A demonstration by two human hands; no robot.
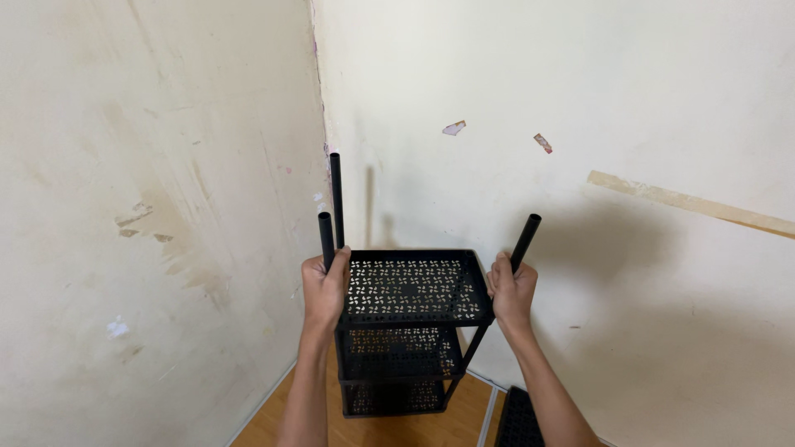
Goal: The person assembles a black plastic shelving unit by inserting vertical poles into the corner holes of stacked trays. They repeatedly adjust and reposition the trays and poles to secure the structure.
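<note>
A black plastic shelf rack [410, 290] with three perforated tiers stands in a room corner, seen from above. My left hand [325, 285] grips the near-left black pole [326, 237] at the top tier's corner. My right hand [511, 290] grips the near-right pole [525, 240], which leans outward to the right. A taller black pole [336, 199] rises at the far-left corner, free of both hands. The lower tiers [397, 343] show beneath the top one.
Two cream walls meet just behind the rack, stained and patched with tape strips [687, 201]. A wooden floor [414, 426] lies below. Another black perforated panel [520, 418] rests on the floor at the lower right, beside a white strip.
</note>
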